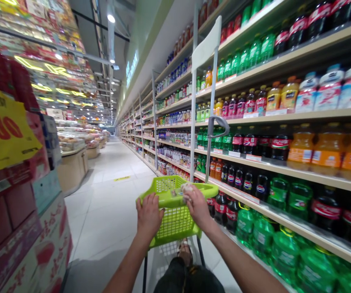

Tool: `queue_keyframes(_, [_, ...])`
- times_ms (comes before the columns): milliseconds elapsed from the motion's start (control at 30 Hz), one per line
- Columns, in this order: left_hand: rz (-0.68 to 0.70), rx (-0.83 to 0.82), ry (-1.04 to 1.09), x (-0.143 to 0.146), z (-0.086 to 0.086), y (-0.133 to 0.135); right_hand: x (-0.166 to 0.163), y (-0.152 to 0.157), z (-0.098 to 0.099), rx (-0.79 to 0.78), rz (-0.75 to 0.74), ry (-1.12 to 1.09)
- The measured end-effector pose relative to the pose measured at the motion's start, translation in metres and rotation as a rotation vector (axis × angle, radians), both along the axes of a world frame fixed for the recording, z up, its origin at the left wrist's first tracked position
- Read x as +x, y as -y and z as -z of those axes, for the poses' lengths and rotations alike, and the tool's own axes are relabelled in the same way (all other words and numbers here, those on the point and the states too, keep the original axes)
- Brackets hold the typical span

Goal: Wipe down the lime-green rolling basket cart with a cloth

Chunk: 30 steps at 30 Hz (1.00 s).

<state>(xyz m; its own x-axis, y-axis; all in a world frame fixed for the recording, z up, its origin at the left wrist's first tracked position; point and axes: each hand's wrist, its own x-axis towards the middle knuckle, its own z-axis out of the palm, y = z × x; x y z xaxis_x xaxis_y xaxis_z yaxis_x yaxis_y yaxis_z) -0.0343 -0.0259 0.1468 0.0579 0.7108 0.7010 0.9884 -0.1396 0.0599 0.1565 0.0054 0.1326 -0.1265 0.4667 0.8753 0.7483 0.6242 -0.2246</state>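
Note:
A lime green shopping basket (175, 221) rides on a wheeled frame in front of me in the supermarket aisle. My left hand (148, 215) grips the basket's near rim, fingers curled over the edge. My right hand (197, 205) is over the rim too, closed on a small clear-wrapped item (186, 189) held at the basket's top edge. A grey pull handle (218, 122) on a metal pole rises from the basket's far right side. My foot (185, 252) shows below the basket.
Shelves of bottled drinks (285, 142) line the right side close by. A red stacked display with a yellow price sign (4, 130) stands at the left. The tiled aisle floor (111, 191) runs ahead, with produce counters (71, 162) on its left.

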Motion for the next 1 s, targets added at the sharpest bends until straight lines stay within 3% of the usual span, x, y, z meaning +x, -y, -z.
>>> queue_keyframes(67, [0.002,-0.004,-0.013,-0.001,-0.001,0.001,-0.021,0.006,0.001,0.047,-0.112,0.089])
queue_keyframes(133, [0.005,-0.006,-0.022,-0.002,-0.001,0.002,-0.021,0.006,0.002,0.065,-0.143,0.122])
queue_keyframes(333, [-0.003,0.001,-0.003,0.000,0.000,0.003,0.035,-0.012,0.007,-0.017,0.111,-0.158])
queue_keyframes(400, [-0.012,0.000,0.000,0.002,0.000,0.002,0.020,-0.008,0.006,-0.019,0.092,-0.149])
queue_keyframes(567, [-0.012,-0.034,-0.029,0.001,-0.001,0.003,-0.044,0.009,0.002,0.030,-0.141,0.107])
queue_keyframes(633, [-0.005,-0.034,-0.036,-0.001,-0.001,0.003,-0.037,0.007,0.002,0.032,-0.122,0.087])
queue_keyframes(767, [-0.001,-0.012,-0.016,0.000,0.001,0.003,0.011,-0.006,0.004,-0.009,0.073,-0.101])
queue_keyframes(833, [-0.001,-0.009,-0.001,0.001,0.001,0.003,0.015,-0.004,0.003,-0.025,0.107,-0.136])
queue_keyframes(1000, [-0.004,-0.025,-0.008,0.001,0.000,0.004,-0.042,0.017,0.000,0.041,-0.122,0.086])
